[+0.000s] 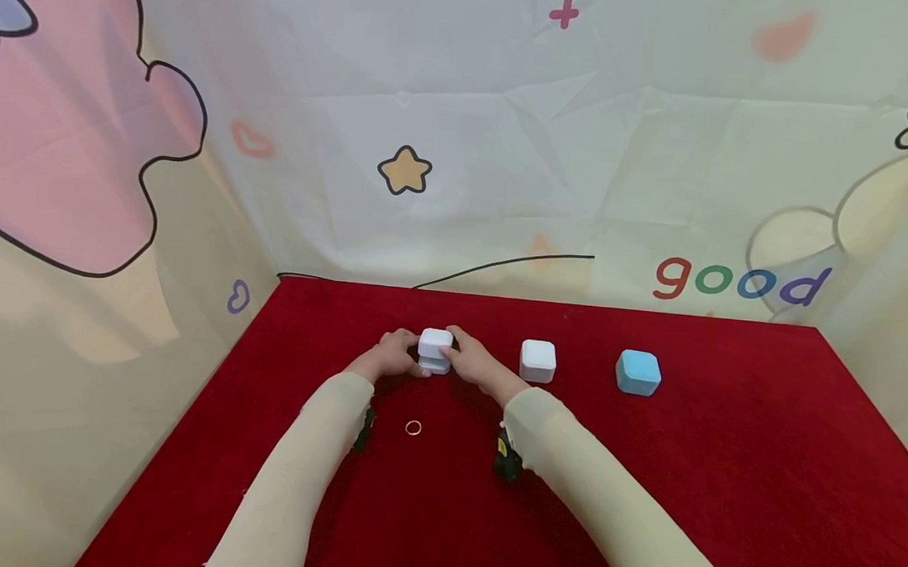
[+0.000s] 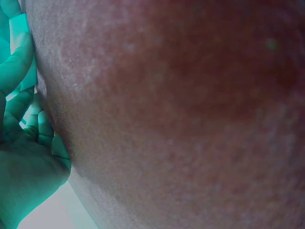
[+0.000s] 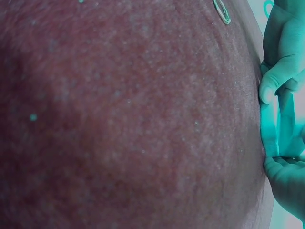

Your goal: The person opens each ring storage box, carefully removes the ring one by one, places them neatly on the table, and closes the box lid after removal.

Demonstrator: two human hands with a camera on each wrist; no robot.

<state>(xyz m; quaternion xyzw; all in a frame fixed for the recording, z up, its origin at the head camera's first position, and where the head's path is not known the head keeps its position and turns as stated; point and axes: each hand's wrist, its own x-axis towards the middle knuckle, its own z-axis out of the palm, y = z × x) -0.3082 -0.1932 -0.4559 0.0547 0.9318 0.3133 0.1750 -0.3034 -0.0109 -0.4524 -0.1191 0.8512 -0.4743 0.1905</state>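
Both hands are at a small white box (image 1: 435,344) with rounded corners, toward the back of the red cloth. It shows an upper part and a lower part with a dark line between them. The left hand (image 1: 394,354) holds its left side, the thumb low by the lower part. From the right, the right hand (image 1: 475,363) grips the upper part, thumb on the front. Both hands also show at the edges of the wrist views, around the box (image 3: 270,126). A thin ring (image 1: 414,428) lies on the cloth nearer the person. The inside of the box is hidden.
A second white box (image 1: 537,361) stands to the right of the right hand, and a light blue box (image 1: 638,372) farther right. The red cloth (image 1: 726,460) ends at a printed curtain (image 1: 495,193) behind and on both sides.
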